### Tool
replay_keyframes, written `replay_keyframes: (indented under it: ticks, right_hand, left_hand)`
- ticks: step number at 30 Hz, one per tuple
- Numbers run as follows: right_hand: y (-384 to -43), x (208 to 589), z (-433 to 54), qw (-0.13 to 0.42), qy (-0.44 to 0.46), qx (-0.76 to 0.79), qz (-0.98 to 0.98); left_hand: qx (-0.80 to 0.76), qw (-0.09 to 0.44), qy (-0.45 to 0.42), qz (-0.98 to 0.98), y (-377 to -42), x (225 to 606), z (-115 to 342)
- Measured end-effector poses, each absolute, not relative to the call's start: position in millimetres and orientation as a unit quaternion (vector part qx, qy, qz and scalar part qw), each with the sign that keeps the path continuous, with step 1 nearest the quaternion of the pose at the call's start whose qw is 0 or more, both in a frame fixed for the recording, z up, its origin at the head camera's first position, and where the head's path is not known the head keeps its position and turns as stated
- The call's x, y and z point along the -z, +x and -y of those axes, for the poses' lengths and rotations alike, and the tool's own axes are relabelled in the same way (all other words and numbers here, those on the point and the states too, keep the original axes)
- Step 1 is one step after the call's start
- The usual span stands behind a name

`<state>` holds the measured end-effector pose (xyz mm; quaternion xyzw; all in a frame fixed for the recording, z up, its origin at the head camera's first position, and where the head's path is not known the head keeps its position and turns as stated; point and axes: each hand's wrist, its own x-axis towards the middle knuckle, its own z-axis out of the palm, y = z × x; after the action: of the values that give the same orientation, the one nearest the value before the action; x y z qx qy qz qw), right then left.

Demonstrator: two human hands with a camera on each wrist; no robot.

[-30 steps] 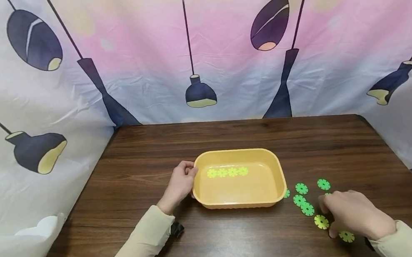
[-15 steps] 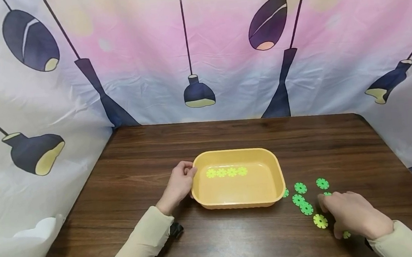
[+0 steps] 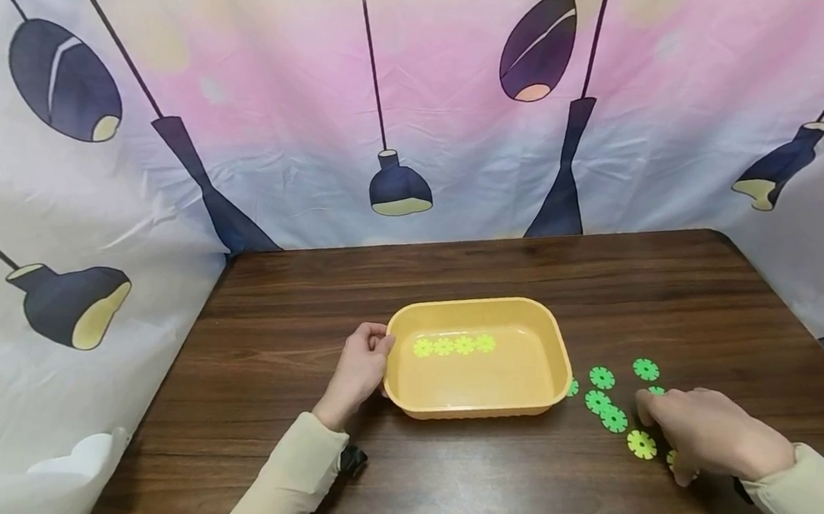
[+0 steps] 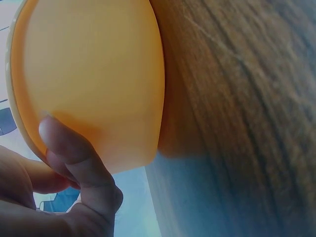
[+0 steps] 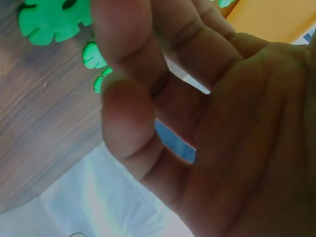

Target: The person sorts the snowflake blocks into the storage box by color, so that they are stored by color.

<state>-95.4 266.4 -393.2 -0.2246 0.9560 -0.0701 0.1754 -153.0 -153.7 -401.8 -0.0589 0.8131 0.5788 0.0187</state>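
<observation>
With thumb and fingers, my left hand [image 3: 358, 369] grips the left rim of a yellow plastic tray [image 3: 473, 408]; in the left wrist view the thumb [image 4: 69, 140] presses its wall. Inside the tray is a row of several yellow notched discs [image 3: 464, 344]. To its right, my right hand [image 3: 720, 430] is low over the table, fingers loosely bent. A yellow-green disc [image 3: 672, 460] is partly hidden by its thumb, another yellow disc [image 3: 641, 444] lies left of it. In the right wrist view, a green disc [image 5: 52, 22] shows beyond the fingers; no disc appears in the palm.
Several green notched discs [image 3: 601, 378] are scattered between the tray and the right hand, one partly hidden at the tray's right side. The dark wooden table [image 3: 289, 303] ends at a printed cloth backdrop [image 3: 294, 135] behind and on both sides.
The right thumb has shifted slightly right and nearer, over the yellow-green disc, which now shows on the thumb's left side. The left hand and tray have stayed in place.
</observation>
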Motion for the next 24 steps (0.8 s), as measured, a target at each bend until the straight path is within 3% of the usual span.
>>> replay_keyframes:
  ticks: [7, 24]
  right_hand:
    - [-93.6, 394.8, -267.8, 0.169, -0.230, 0.084, -0.955]
    - [-96.2, 389.3, -266.2, 0.213, -0.177, 0.112, -0.955]
  left_hand:
    - [-0.577, 0.020, -0.059, -0.814, -153.0, 401.7, 153.9]
    - [-0.577, 0.026, -0.065, -0.814, -151.8, 398.5, 153.2]
